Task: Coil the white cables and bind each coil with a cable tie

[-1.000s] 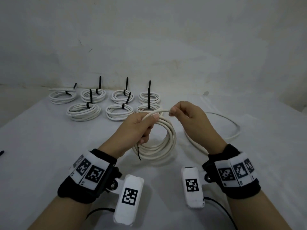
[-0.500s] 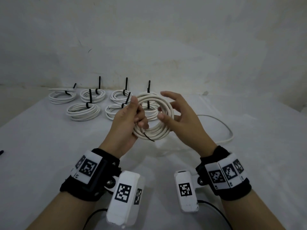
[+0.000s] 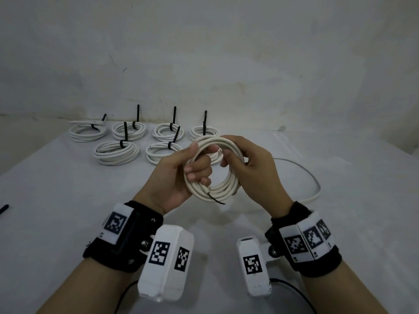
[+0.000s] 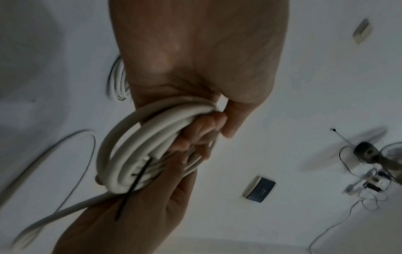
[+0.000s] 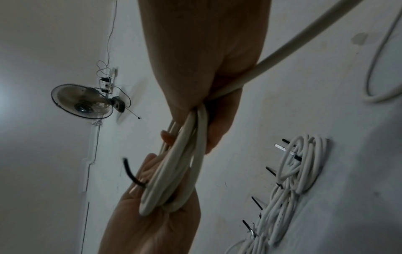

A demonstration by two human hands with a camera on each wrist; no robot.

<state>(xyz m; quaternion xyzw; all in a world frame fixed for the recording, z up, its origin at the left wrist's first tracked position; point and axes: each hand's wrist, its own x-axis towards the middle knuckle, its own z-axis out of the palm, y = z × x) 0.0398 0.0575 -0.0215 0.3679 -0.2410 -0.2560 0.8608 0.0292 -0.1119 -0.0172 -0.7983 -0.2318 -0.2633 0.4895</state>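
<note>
A white cable coil (image 3: 217, 189) is held above the table between both hands. My left hand (image 3: 190, 168) grips its left side, fingers curled through the loop. My right hand (image 3: 240, 159) is wrapped round the right side of the coil (image 5: 187, 165). A short black wire end (image 3: 216, 198) sticks out of the coil's lower edge; it also shows in the left wrist view as the black wire end (image 4: 132, 189). The loose tail of the cable (image 3: 315, 184) trails off to the right across the table. In the left wrist view the coil (image 4: 139, 142) fills my left palm.
Several finished coils (image 3: 115, 151) bound with black cable ties lie in two rows at the back left of the white table (image 3: 56, 223). A small black object (image 3: 4, 208) lies at the left edge. The wall (image 3: 226, 64) stands close behind the table.
The right hand, open beside the coil half a second ago, has closed round its right side. The coil has been turned to face me more. The tail on the table has shortened.
</note>
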